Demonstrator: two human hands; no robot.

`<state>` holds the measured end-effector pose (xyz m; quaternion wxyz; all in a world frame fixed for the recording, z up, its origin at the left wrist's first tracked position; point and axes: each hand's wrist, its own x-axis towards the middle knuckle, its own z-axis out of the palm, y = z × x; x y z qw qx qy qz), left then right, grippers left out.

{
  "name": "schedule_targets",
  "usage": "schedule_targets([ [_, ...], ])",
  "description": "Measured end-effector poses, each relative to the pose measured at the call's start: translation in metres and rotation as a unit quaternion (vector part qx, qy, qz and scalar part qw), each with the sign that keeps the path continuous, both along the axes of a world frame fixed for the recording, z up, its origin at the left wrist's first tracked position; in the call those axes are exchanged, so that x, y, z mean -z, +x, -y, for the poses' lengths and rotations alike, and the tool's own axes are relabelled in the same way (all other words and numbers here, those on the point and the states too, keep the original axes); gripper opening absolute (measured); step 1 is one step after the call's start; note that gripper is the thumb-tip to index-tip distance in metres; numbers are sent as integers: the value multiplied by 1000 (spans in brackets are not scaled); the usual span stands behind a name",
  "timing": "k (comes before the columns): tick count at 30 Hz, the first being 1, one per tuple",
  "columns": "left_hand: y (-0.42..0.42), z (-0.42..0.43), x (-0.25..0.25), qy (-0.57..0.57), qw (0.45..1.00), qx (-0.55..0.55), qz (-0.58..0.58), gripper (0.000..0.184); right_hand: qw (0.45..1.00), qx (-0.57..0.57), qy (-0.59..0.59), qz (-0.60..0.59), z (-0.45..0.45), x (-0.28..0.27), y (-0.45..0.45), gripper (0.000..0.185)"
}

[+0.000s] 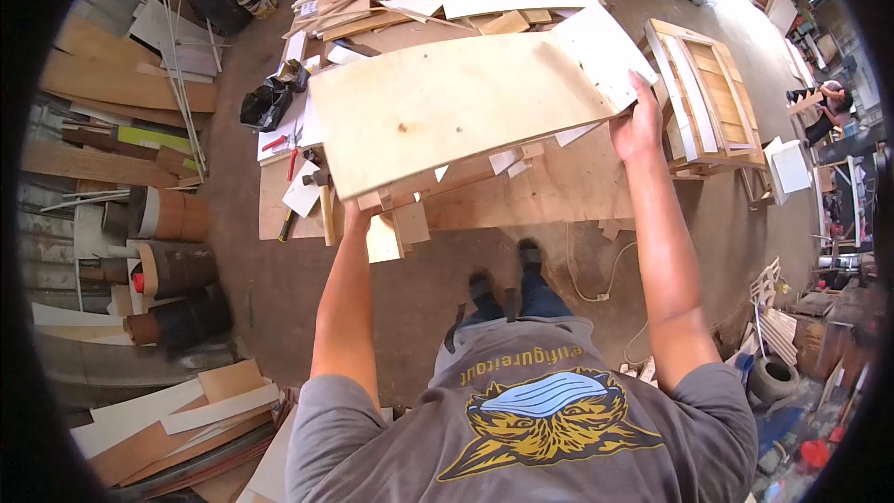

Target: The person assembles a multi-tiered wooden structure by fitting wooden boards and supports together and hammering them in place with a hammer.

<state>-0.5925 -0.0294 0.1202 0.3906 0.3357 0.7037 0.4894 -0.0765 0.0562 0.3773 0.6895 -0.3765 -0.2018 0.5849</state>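
Observation:
A wide plywood board (456, 102) is held up over the workbench, tilted, with a white panel (605, 51) meeting its right end. I cannot tell whether the two are joined. My right hand (641, 123) grips the right end, thumb up along the white panel's edge. At the near left corner, my left hand (358, 214) supports the board from below, most of its fingers hidden under it. Close to that hand a hammer (324, 197) lies on the bench, with red-handled pliers (291, 151) farther back. Small wood blocks (410, 222) show beneath the board.
Offcuts and white strips (400, 0) are piled across the far side of the workbench (559, 196). A wooden frame (708, 93) stands to the right. Rolls of sheet material (177, 214) line the left. A cable (591, 296) lies on the floor. Another person (824, 112) is at far right.

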Motion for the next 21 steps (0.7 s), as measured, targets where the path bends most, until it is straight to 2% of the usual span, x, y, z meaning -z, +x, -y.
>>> schedule_targets([
  [3, -5, -18, 13, -58, 996, 12, -66, 42, 999, -2, 37, 28, -8, -12, -6, 50],
  [6, -16, -39, 34, -142, 972, 61, -176, 47, 998, 15, 53, 1, 3, -35, -21, 38],
  [10, -28, -49, 63, -258, 873, 173, -375, 54, 997, 19, 68, 3, 12, -50, -32, 35],
  [11, -30, -41, 63, -232, 850, 197, -431, 56, 998, 26, 63, 6, 15, -55, -35, 32],
  [12, -22, -24, 34, -141, 828, 204, -503, 54, 998, 32, 61, 9, 18, -58, -40, 32],
  [15, -48, -26, -14, -15, 933, 50, -357, 49, 997, 44, 61, 15, 22, -63, -47, 29],
  [17, -74, -34, -46, 71, 966, -52, -244, 46, 997, 42, 61, 34, 30, -72, -53, 28],
  [19, -85, -31, -109, 161, 977, -90, -109, 40, 996, 47, 66, 45, 33, -76, -59, 29],
  [20, -86, -23, -162, 206, 975, -79, -31, 36, 995, 47, 68, 52, 34, -77, -59, 31],
  [21, -57, -16, -228, 234, 965, -85, -81, 33, 995, 46, 69, 59, 34, -76, -59, 33],
])
